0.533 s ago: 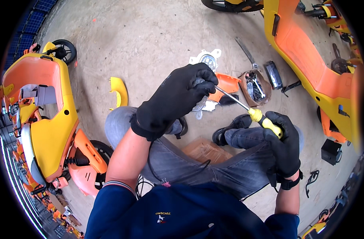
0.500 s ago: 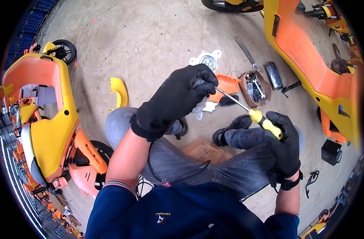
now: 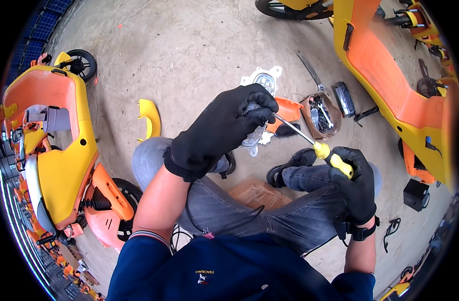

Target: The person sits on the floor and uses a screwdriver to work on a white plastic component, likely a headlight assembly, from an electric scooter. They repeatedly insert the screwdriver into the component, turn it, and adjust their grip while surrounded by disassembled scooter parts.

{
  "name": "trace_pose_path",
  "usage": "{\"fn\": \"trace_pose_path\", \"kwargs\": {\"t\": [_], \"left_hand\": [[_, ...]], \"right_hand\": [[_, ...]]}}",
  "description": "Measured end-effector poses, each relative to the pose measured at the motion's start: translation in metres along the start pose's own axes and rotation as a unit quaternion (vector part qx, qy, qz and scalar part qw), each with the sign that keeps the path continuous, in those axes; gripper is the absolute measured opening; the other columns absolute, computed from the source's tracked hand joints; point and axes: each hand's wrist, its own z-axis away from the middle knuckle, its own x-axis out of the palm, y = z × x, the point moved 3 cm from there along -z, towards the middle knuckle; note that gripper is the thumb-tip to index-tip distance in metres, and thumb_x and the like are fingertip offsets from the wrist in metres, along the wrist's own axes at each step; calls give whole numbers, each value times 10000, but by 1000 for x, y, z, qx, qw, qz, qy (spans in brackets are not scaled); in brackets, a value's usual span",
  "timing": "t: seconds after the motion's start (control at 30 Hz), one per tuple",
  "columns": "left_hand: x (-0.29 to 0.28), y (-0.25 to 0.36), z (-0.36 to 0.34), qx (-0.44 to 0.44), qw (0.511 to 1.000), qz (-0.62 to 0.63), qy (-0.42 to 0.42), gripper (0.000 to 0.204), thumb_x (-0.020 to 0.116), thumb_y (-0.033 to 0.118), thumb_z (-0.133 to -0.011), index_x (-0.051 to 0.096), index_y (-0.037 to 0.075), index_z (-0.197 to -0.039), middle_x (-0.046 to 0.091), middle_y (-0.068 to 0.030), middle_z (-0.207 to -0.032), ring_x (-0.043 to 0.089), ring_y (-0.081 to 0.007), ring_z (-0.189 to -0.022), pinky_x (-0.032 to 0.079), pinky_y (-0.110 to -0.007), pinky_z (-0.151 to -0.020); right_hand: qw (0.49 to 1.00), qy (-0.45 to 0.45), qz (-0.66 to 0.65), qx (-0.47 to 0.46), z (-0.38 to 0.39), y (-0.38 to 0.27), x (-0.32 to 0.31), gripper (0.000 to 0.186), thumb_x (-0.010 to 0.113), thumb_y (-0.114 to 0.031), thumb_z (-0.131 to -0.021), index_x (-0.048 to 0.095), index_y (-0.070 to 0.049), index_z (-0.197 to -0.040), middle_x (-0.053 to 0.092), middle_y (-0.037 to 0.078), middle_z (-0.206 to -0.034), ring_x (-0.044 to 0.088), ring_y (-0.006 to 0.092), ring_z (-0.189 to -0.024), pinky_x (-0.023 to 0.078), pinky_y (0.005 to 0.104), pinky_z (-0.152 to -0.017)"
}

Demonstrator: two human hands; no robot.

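Note:
My left hand (image 3: 224, 120), in a black glove, is closed on a headlight unit (image 3: 265, 81) with a clear lens and pale mounting tabs. Part of the lamp is hidden behind the fingers. A screwdriver (image 3: 300, 132) with a yellow-and-black handle is in my right hand (image 3: 354, 175), also gloved in black and wrapped round the handle's end. Its metal shaft slants up and left to the thumb and fingers of my left hand. The glove hides the tip, so I cannot tell what it touches.
An orange panel (image 3: 288, 109) lies beyond the screwdriver. Close by are a box of tools and small parts (image 3: 331, 118), a black rectangular part (image 3: 344, 99) and a long metal tool (image 3: 310, 68). Yellow-orange scooters stand left (image 3: 64, 175) and right (image 3: 385, 65). A yellow curved piece (image 3: 150, 118) lies left.
Both hands, the headlight unit and the screwdriver have shifted only slightly. My right hand's fingers sit a little differently round the handle. Both grips are kept.

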Motion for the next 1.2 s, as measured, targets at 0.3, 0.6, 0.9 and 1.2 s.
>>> {"fn": "trace_pose_path", "kwargs": {"t": [0.3, 0.6, 0.9, 1.2], "left_hand": [[-2, -1, -1, 4, 1000, 17, -19, 242, 624, 66, -947, 649, -4, -1177, 677, -68, -1108, 623, -128, -1014, 497, -286, -916], [-2, 5, -3, 78, 997, 26, -14, 453, 597, 18, -938, 539, 36, -1387, 572, -72, -1348, 577, -149, -1179, 485, -319, -1006], [-4, -3, -9, 47, 995, 83, 17, 604, 598, 10, -924, 395, 72, -1490, 601, -114, -1231, 674, -208, -1026, 557, -342, -914], [-10, 2, -6, 37, 980, 184, 70, 695, 550, 49, -965, 185, 29, -1557, 637, -243, -1172, 706, -307, -1002, 589, -384, -861]], "right_hand": [[1000, -4, -1, 3, 0, -1, -1, 443, 676, 1, -763, 604, 11, -1201, 652, 102, -1123, 629, 186, -1021, 489, 314, -929], [1000, 0, -5, 12, 1, -2, 0, 443, 671, -13, -768, 602, 11, -1204, 655, 106, -1123, 630, 183, -1016, 487, 311, -928], [997, 8, -32, 70, 1, 13, -5, 387, 650, -15, -813, 604, 8, -1197, 646, 67, -1075, 614, 143, -968, 498, 288, -879], [957, 74, -270, 80, -3, 5, -7, 486, 423, -359, -1080, 495, 5, -1394, 595, 42, -887, 553, 79, -701, 448, 205, -588]]}}
